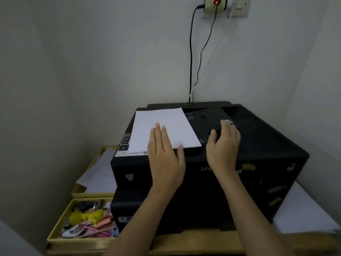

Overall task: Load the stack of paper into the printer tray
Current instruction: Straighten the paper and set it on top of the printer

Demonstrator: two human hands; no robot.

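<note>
1. The stack of paper (162, 117) lies flat on the left part of the black printer (262, 145) top, under the left hand's fingers and not in a tray.
2. The left hand (164, 159) rests palm-down on the stack's near edge, with fingers straight and close together and the thumb at the paper's near right corner.
3. The right hand (224, 150) is just right of the paper, on the printer's top. Its fingers bend over a raised part there; whether they grip it I cannot tell.
4. The printer stands on a wooden table (193, 241), below both forearms.
5. Left of the left forearm, a yellow tray (55, 231) holds colourful small items, and loose sheets (97, 174) lie beyond it.
6. Right of the right forearm lie more white sheets (302, 209).
7. Beyond both hands, 3 cables (191, 61) run up the wall to a socket (215, 4).
</note>
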